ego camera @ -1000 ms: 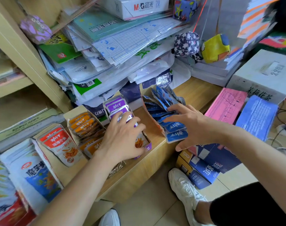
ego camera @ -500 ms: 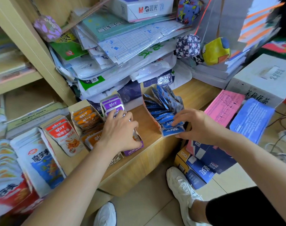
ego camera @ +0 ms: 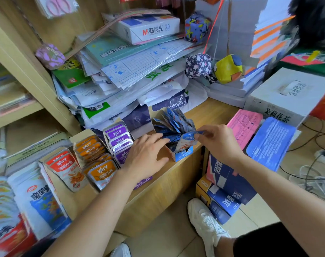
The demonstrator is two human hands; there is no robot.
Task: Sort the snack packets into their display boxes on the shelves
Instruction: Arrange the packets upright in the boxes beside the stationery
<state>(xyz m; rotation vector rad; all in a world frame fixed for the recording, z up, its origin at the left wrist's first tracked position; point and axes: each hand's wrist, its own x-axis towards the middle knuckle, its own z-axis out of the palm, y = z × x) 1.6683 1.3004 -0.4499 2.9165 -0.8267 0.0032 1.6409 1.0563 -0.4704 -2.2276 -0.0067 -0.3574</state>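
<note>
L hand (ego camera: 146, 156) quit purple box (ego camera: 143, 182); R hand (ego camera: 220, 143) pinches packet (ego camera: 185, 141); papers (ego camera: 139, 71) behind.

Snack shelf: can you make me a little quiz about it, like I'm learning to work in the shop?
1. True or false: the right hand pinches an orange packet.
2. Which box stands between the orange box and the blue box? A: a red box. B: the purple box. C: a green box.
3. Fill the gap: the fingers of the left hand are ____ (straight or curled).

Key
1. False: it pinches a blue packet.
2. B.
3. Straight.
</note>
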